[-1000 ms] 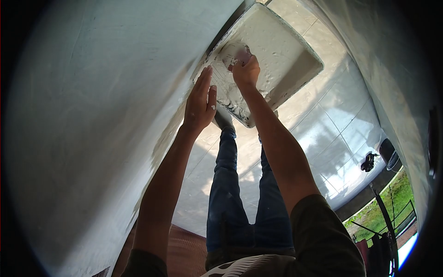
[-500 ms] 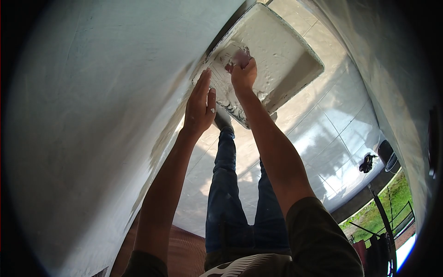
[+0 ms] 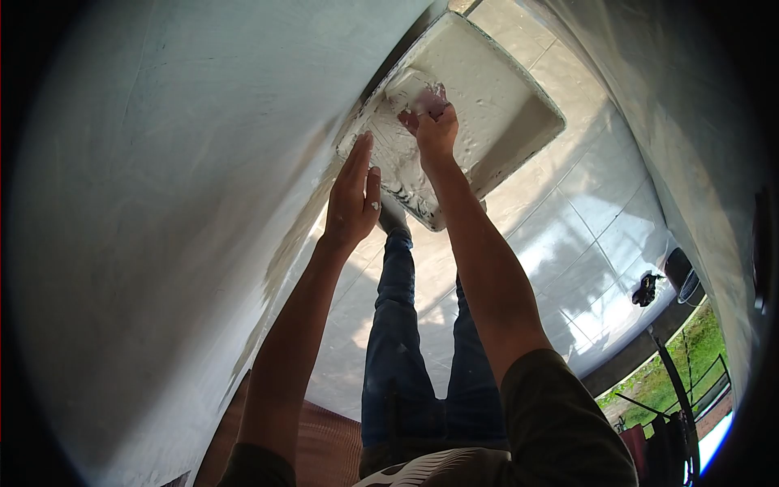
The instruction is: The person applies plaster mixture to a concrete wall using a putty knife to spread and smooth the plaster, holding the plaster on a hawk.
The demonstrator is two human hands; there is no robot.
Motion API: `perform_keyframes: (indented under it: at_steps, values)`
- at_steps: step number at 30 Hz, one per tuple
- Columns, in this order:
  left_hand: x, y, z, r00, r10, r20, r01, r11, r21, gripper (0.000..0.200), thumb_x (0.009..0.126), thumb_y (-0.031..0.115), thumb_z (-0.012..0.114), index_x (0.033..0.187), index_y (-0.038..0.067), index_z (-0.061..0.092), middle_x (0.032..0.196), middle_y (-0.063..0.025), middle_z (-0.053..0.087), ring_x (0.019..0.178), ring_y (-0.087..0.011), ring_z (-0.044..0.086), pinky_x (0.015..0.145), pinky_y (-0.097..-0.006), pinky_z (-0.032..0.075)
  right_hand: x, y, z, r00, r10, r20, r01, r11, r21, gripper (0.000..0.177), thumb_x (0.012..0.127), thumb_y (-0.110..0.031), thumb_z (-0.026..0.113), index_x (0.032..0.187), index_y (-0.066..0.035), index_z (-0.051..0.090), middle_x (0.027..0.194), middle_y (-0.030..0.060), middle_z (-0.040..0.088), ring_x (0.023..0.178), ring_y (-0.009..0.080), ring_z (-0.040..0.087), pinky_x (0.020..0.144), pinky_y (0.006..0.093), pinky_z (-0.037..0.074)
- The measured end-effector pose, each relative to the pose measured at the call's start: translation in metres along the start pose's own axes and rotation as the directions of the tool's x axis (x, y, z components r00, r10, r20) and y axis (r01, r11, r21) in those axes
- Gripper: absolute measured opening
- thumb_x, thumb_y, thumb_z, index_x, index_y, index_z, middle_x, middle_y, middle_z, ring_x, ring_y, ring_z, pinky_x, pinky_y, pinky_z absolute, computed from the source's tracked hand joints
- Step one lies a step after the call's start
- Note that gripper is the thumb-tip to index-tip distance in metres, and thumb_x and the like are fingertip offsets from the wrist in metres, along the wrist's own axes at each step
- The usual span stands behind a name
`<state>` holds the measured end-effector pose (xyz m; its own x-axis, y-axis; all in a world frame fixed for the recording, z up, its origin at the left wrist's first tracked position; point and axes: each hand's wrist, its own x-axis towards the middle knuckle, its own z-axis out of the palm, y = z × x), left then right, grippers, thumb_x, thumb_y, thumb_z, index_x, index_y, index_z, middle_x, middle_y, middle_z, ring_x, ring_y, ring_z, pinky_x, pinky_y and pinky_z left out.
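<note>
My right hand (image 3: 438,134) is closed on a reddish-brown flat scraper (image 3: 428,104), which sits in wet, off-white paste (image 3: 410,85). The scraper's outline is partly blurred and coated. The paste lies in a broad rectangular tray (image 3: 526,71), smeared over its bottom and heaped on the left side. Beside the tray's left corner is my left hand (image 3: 350,203), fingers stretched out and thumb apart, holding nothing. Flecks of white paste stick to its thumb.
A large grey-white wall (image 3: 162,203) rises close on my left. My jeans-clad legs (image 3: 393,341) stand on the tiled floor (image 3: 560,235) below the tray. A dark bucket-like container (image 3: 680,266) and a crumpled black thing (image 3: 646,289) lie at the right, near grass (image 3: 690,357) outside.
My right hand has shifted slightly to the right with the scraper in the paste. The left hand has dropped a little lower, still stretched out.
</note>
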<state>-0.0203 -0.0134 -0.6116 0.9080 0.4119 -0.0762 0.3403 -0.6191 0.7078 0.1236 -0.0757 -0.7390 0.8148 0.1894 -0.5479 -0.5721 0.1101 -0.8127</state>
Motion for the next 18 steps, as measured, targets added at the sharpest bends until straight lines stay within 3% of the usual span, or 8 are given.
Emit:
perform_keyframes:
  at_steps: [6, 8, 18]
  values:
    - [0.001, 0.007, 0.001, 1.000, 0.010, -0.004, -0.010, 1.000, -0.002, 0.047, 0.101, 0.008, 0.046, 0.146, -0.003, 0.038, 0.148, -0.0258, 0.042, 0.139, -0.0379, 0.041, 0.115, -0.0442, 0.035, -0.018, -0.028, -0.003, 0.980, 0.152, 0.128, -0.170, 0.974, 0.152, 0.028, 0.092, 0.007, 0.052, 0.119, 0.002, 0.048, 0.114, 0.0171, 0.059, 0.099, 0.0320, 0.068, 0.085, 0.0439, 0.062]
    - [-0.001, 0.008, 0.001, 1.000, 0.008, -0.005, -0.008, 1.000, 0.003, 0.047, 0.101, 0.008, 0.046, 0.146, -0.003, 0.038, 0.148, -0.0257, 0.042, 0.139, -0.0379, 0.040, 0.115, -0.0441, 0.034, -0.018, -0.031, -0.006, 0.979, 0.149, 0.141, -0.191, 0.912, 0.364, 0.027, 0.093, 0.003, 0.055, 0.120, 0.000, 0.048, 0.111, 0.0162, 0.061, 0.099, 0.0318, 0.069, 0.090, 0.0456, 0.060]
    - [0.000, 0.062, -0.033, 0.999, 0.022, -0.049, -0.022, 1.000, -0.010, 0.047, 0.102, 0.009, 0.044, 0.147, -0.003, 0.037, 0.150, -0.0244, 0.041, 0.141, -0.0370, 0.039, 0.116, -0.0434, 0.033, -0.069, -0.115, -0.073, 0.944, 0.031, 0.328, -0.163, 0.909, 0.384, 0.026, 0.094, -0.005, 0.060, 0.119, -0.008, 0.052, 0.103, 0.0077, 0.065, 0.094, 0.0250, 0.070, 0.090, 0.0435, 0.059]
